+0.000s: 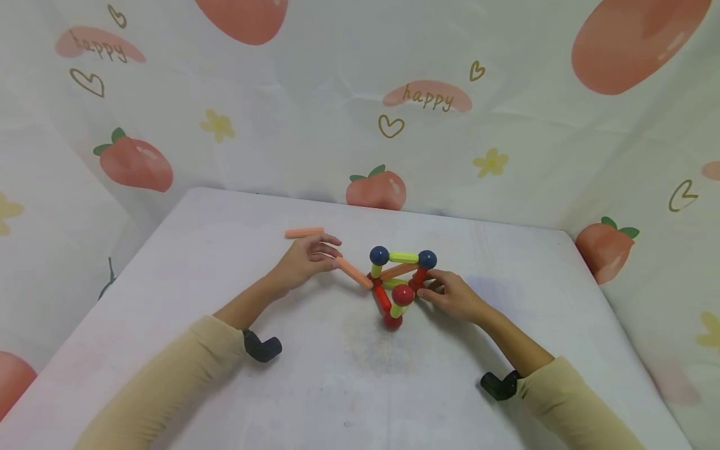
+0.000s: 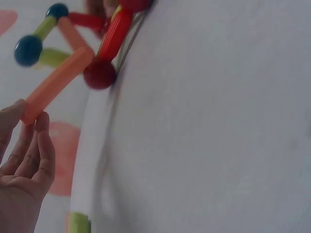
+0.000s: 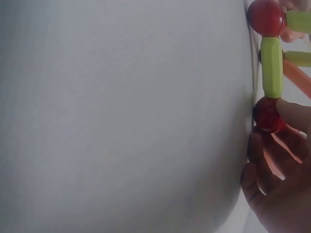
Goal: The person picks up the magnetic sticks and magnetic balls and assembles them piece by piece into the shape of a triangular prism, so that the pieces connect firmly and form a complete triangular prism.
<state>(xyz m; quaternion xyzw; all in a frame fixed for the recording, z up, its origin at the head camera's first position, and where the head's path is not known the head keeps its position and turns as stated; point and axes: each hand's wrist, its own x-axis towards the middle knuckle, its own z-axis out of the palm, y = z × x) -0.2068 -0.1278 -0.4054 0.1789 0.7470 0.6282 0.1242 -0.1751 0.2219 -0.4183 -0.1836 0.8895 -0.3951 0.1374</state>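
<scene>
My left hand [image 1: 306,262] pinches one end of an orange rod [image 1: 354,273] between thumb and fingers. The rod's other end is at the left side of a built frame of balls and rods; whether it touches cannot be told. Two blue balls [image 1: 427,259] top the frame, joined by a yellow-green rod [image 1: 404,257]. A red ball [image 1: 402,295] stands on a short yellow-green rod at the near corner. My right hand [image 1: 452,297] grips a red ball [image 3: 268,115] at the frame's right base corner. In the left wrist view, the right fingers are partly hidden behind the frame.
A loose orange rod [image 1: 304,232] lies on the white table [image 1: 315,387] behind my left hand. A yellow-green piece [image 2: 78,223] shows at the bottom of the left wrist view. A white cloth [image 1: 292,119] printed with peaches hangs behind the table.
</scene>
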